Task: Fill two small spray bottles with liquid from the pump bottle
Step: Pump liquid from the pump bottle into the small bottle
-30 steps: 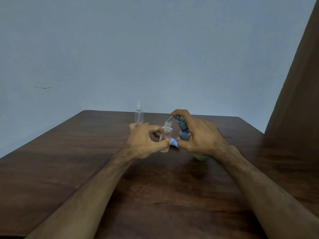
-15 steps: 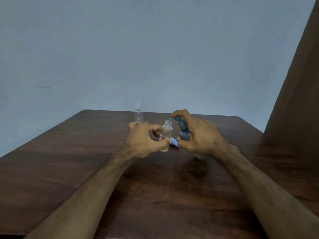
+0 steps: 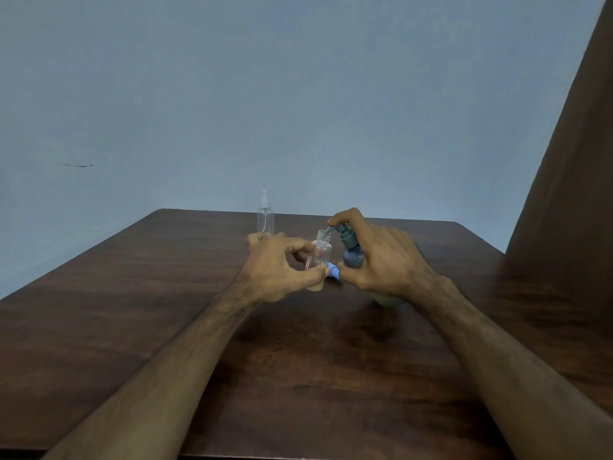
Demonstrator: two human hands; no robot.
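Pumping into the first small bottle, as I read it. My left hand (image 3: pixel 277 267) pinches the open small spray bottle (image 3: pixel 320 257) between thumb and curled fingers (image 3: pixel 300 244), holding it upright near the middle of the worktop (image 3: pixel 132 293) so its uncapped neck sits right under the spout. My right hand (image 3: pixel 381 257) wraps the pump bottle (image 3: pixel 352 257) just to the right of it: thumb low on the front, fingers curled around the body, index finger on top of the pump head (image 3: pixel 341 230) to press it down. The nozzle reaches left to the small bottle's mouth, touching or just inside it; I can't tell which at this size.

Both bottles are kept close together so the nozzle meets the narrow neck without drips. A thin pale layer of liquid shows at the bottom of the small bottle, so I judge the fill is at an early stage, with many more presses needed. A small blue piece (image 3: pixel 334 272) lies between my two thumbs, possibly the removed cap or sprayer part, but it's too hidden to say.

The second spray bottle (image 3: pixel 265 217) stands upright at the far side, to the left of my hands, well apart, with its sprayer top on and looking empty. It waits there out of the way, untouched for now.

Main risk, I'd say: the light small bottle tipping or the spout slipping off the neck on a hard press, hence the firm left-hand pinch.
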